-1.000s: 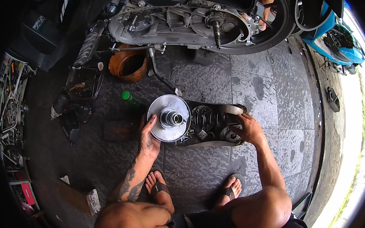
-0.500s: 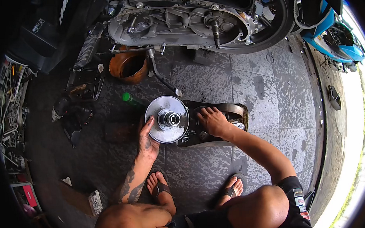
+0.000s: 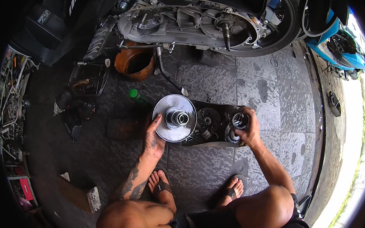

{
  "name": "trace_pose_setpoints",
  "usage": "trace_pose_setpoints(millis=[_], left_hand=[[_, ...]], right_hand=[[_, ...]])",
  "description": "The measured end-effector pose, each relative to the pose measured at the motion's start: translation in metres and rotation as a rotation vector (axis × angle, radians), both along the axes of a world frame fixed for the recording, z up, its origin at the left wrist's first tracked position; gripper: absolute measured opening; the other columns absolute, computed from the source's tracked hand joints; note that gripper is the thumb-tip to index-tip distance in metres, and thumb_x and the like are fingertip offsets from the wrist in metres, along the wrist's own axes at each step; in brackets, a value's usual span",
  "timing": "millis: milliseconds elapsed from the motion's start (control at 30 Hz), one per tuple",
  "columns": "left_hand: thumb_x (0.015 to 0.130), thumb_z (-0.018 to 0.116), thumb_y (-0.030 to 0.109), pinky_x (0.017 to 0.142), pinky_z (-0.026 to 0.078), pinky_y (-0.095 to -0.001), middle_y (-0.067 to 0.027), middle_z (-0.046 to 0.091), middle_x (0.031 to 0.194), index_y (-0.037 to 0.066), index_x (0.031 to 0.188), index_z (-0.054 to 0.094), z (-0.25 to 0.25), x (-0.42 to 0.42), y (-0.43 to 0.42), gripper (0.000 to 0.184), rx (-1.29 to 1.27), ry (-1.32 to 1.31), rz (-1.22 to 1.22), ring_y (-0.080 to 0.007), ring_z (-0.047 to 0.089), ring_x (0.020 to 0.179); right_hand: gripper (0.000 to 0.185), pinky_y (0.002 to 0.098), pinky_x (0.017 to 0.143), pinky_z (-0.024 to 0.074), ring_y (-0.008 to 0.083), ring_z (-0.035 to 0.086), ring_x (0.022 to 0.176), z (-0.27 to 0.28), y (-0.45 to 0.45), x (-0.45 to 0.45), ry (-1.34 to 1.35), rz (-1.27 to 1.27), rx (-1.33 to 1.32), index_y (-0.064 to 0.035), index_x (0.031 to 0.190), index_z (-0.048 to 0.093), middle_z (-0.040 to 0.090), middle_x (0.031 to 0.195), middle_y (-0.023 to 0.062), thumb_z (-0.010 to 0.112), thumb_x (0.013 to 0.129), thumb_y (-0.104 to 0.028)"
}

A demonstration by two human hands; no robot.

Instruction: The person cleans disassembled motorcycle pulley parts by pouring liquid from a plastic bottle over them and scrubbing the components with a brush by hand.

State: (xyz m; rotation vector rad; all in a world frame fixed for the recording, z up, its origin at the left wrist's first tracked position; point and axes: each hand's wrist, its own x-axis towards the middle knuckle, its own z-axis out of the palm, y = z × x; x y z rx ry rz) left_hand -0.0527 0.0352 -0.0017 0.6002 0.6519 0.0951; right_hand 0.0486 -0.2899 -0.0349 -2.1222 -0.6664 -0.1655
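While the left hand (image 3: 154,137) grips the disc (image 3: 175,118), the right (image 3: 250,127) is apart.

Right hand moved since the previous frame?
Yes, the right hand has moved rightward along the long dark cover, from around its middle to its right end.

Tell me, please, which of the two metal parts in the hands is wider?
The shiny disc in the left hand; the hollow part in the right hand is much narrower.

Worn on the head, one camera looks steeply down and forward.
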Motion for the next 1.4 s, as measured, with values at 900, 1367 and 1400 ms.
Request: trace_pose_setpoints(millis=[900,1367,1400], left_hand=[[0.094,0.058,0.019,0.095,0.051,-0.0359,-0.0076,0.063,0.119,0.004,0.123,0.055,-0.001,-0.005,0.007,0.033,0.060,0.027,0.037,-0.0188,0.062,0.109],[0.093,0.060,0.018,0.098,0.048,-0.0336,-0.0028,0.062,0.121,0.009,0.120,0.061,-0.010,-0.006,0.011,0.028,0.015,0.030,-0.014,-0.0160,0.059,0.113],[0.093,0.060,0.018,0.098,0.048,-0.0336,-0.0028,0.062,0.121,0.009,0.120,0.061,-0.007,-0.007,0.011,0.028,0.016,0.029,-0.013,-0.0160,0.059,0.113]], right_hand=[[0.047,0.0392,0.075,0.0548,0.0319,0.066,0.097,-0.038,0.106,0.019,0.087,0.290,-1.075,0.0024,0.136,0.044,0.051,0.126,0.0296,0.039,0.094,-0.017],[0.047,0.0420,0.065,0.0561,0.0321,0.068,0.082,-0.025,0.096,0.020,0.212,0.217,-0.952,-0.0080,0.127,0.051,0.054,0.116,0.0207,0.061,0.084,-0.021],[0.047,0.0420,0.065,0.0561,0.0321,0.068,0.082,-0.019,0.095,0.016,0.211,0.218,-0.952,-0.0080,0.127,0.051,0.054,0.116,0.0207,0.061,0.084,-0.021]])
